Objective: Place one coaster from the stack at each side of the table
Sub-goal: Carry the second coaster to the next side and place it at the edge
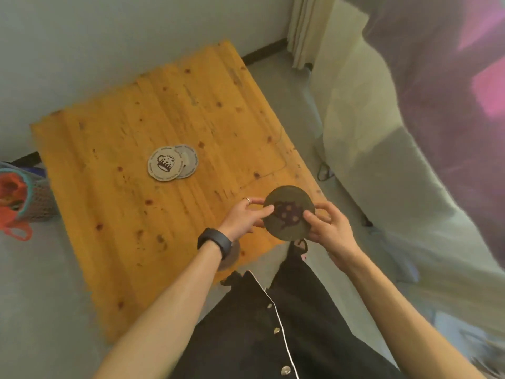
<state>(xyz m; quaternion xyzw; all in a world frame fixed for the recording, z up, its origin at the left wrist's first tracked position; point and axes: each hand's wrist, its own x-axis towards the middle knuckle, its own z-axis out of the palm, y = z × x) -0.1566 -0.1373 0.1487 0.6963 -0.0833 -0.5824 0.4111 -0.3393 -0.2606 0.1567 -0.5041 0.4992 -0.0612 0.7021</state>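
Note:
A round grey coaster (287, 222) with a dark beer-mug print is held above the near right corner of the wooden table (136, 214). My left hand (246, 217) pinches its left edge and my right hand (328, 225) grips its right edge. Near the table's middle lies the small stack of coasters (165, 165), the top one showing a mug print, with another coaster (190, 162) slid out to the right beneath it. One more coaster (232, 255) lies at the near edge, partly hidden under my left wrist.
A mesh basket (30, 198) with orange and teal things stands on the floor left of the table. A pale sofa (382, 165) with a purple blanket runs along the right. My dark buttoned clothing fills the lower middle. A cable (323, 170) lies on the floor beside the table.

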